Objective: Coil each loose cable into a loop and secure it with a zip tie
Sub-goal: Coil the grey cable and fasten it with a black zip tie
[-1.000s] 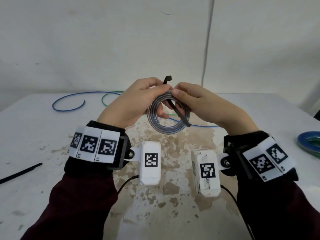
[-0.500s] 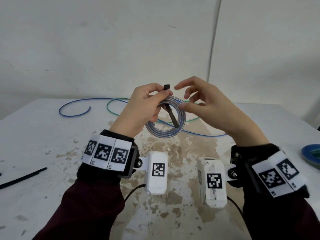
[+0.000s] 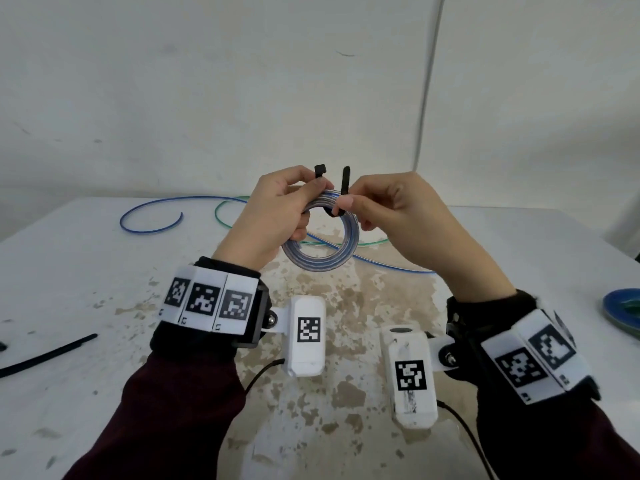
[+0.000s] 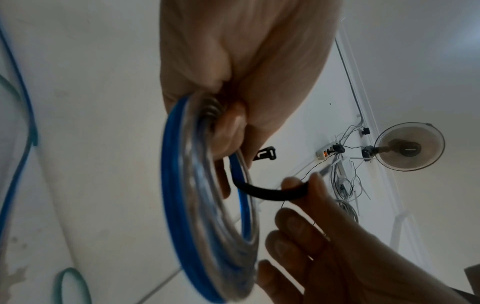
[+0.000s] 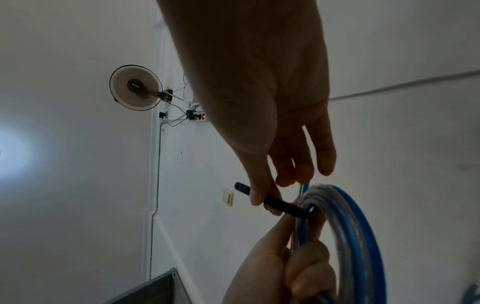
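Observation:
A blue-and-clear cable coil [image 3: 320, 261] [image 4: 202, 216] [image 5: 345, 236] hangs upright above the table. My left hand [image 3: 277, 213] grips its top and pinches the head end of a black zip tie [image 3: 320, 169] against it. The tie [image 4: 270, 192] passes through the coil's middle. My right hand [image 3: 377, 206] pinches the tie's tail [image 3: 344, 188] [image 5: 275, 202] between thumb and forefinger and holds it upright beside the head. The two ends stand apart.
A loose blue cable [image 3: 152, 216] and a green cable [image 3: 225, 216] lie on the white table [image 3: 86, 271] behind my hands. A spare black zip tie [image 3: 48, 355] lies at the left. A coiled blue cable [image 3: 623, 313] sits at the right edge.
My right hand let go of the coil, opened for a moment, then took hold of the tie's tail. The tail, which hung down inside the coil, now points up beside the head.

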Tool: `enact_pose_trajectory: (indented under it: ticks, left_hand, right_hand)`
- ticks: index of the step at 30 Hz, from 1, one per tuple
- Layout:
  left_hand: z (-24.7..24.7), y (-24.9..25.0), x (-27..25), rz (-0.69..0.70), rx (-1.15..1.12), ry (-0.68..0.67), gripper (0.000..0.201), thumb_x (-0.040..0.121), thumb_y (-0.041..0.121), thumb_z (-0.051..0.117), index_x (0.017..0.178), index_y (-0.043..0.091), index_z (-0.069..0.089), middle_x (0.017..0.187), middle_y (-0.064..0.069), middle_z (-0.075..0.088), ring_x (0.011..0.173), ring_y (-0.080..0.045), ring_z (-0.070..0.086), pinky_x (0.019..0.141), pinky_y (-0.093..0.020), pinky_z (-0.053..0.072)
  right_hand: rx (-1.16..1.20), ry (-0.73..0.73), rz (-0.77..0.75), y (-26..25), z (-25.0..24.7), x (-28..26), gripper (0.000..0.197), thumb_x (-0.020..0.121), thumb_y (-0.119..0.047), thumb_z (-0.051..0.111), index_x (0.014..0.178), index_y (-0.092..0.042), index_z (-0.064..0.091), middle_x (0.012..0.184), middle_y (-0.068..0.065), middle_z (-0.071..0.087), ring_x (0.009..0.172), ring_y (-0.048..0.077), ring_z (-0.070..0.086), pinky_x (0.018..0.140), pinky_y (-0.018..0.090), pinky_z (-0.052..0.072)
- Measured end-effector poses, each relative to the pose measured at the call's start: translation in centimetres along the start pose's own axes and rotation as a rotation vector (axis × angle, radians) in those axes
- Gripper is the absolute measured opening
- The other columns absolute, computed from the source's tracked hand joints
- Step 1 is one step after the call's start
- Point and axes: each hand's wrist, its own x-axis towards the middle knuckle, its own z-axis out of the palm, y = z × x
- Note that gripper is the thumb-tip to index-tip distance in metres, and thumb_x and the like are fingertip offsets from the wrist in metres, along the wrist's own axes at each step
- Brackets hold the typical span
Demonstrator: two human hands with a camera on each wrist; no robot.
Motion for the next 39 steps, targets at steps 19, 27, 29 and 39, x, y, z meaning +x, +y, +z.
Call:
enact_pose_trajectory:
  ticks: [19, 27, 29, 39]
  left_hand:
    - [0.9, 0.2, -0.3, 0.194, 0.241, 0.0, 0.024, 0.097, 0.014, 0.051, 0.107, 0.023, 0.071, 0.052, -0.004, 0.039, 0.043, -0.017, 0.021, 0.043, -0.023, 0.023]
    - [1.0, 0.7, -0.7, 0.27, 0.427, 0.022, 0.023, 0.098, 0.012, 0.05, 0.108, 0.017, 0.07, 0.041, 0.014, 0.053, 0.034, -0.003, 0.039, 0.041, -0.014, 0.029]
    - [1.0, 0.7, -0.8, 0.271, 0.439, 0.019, 0.023, 0.097, 0.011, 0.05, 0.107, 0.015, 0.07, 0.043, 0.012, 0.054, 0.033, -0.002, 0.04, 0.04, -0.012, 0.028]
    - [0.1, 1.3, -0.8, 0.338, 0.629, -0.114, 0.021, 0.095, 0.018, 0.051, 0.089, 0.023, 0.07, 0.067, -0.016, 0.063, 0.047, -0.019, 0.045, 0.046, -0.022, 0.035]
  right_hand:
    - [0.116, -0.024, 0.141, 0.7, 0.3, 0.3, 0.036, 0.097, -0.024, 0.052, 0.065, -0.012, 0.06, 0.052, -0.007, 0.049, 0.053, 0.008, 0.049, 0.06, 0.013, 0.041]
    - [0.165, -0.041, 0.136, 0.8, 0.6, 0.3, 0.035, 0.099, -0.022, 0.048, 0.067, -0.011, 0.059, 0.055, -0.005, 0.051, 0.054, 0.006, 0.049, 0.059, 0.008, 0.037]
    - [0.165, -0.039, 0.137, 0.8, 0.8, 0.3, 0.035, 0.1, -0.021, 0.047, 0.07, -0.009, 0.06, 0.058, -0.003, 0.051, 0.055, 0.005, 0.05, 0.06, 0.008, 0.037]
    - [0.221, 0.122, 0.177, 0.8, 0.5, 0.4, 0.02, 0.09, -0.029, 0.063, 0.075, -0.016, 0.065, 0.055, -0.007, 0.053, 0.053, 0.008, 0.05, 0.07, 0.027, 0.042]
